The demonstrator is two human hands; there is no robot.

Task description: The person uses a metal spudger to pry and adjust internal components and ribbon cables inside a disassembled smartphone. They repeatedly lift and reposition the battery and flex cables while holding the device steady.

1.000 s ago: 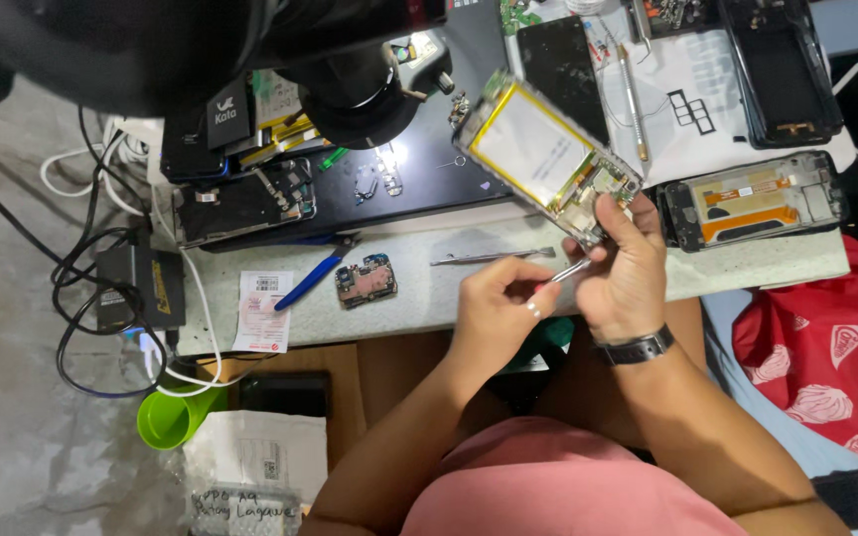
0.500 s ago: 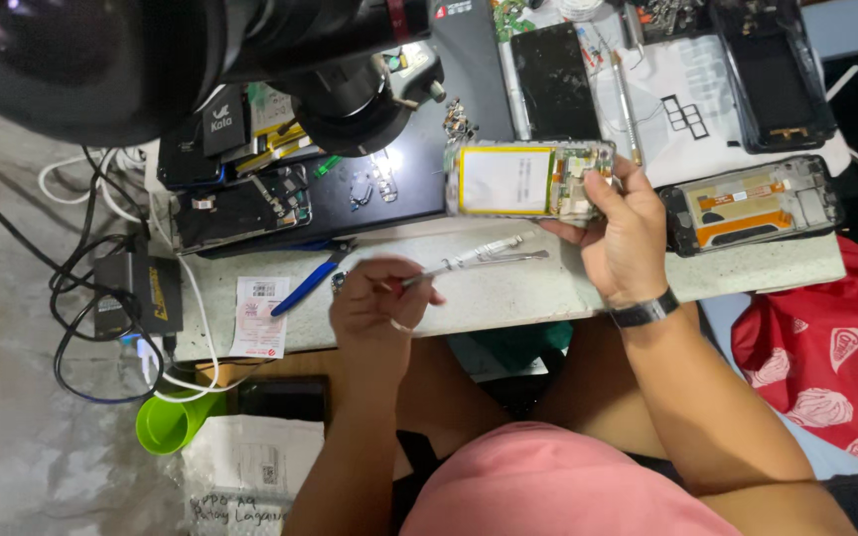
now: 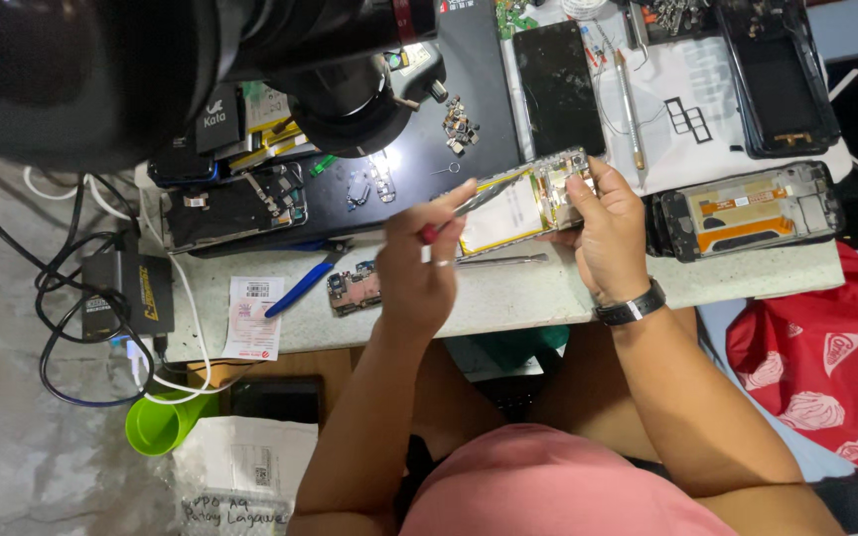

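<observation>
My right hand [image 3: 603,233], with a black watch on the wrist, holds an opened phone frame [image 3: 528,203] with a yellow-white battery, tilted above the table's front edge. My left hand [image 3: 419,268] grips a thin metal tool with a red end [image 3: 461,210], its tip lying across the battery side of the phone frame. A small circuit board [image 3: 355,290] lies on the table just left of my left hand. Metal tweezers [image 3: 503,260] rest on the table under the phone.
A blue-handled tool [image 3: 300,288] and a paper slip [image 3: 252,318] lie at the left. Another opened phone [image 3: 747,210] sits at the right, a dark phone screen [image 3: 558,87] behind. A microscope head [image 3: 350,89] hangs over a black mat. Cables, a green cup [image 3: 166,422], a red bag [image 3: 826,367].
My left hand went left to the table near the circuit board, then came back up with the thin tool to the phone frame. My right hand tilted the frame.
</observation>
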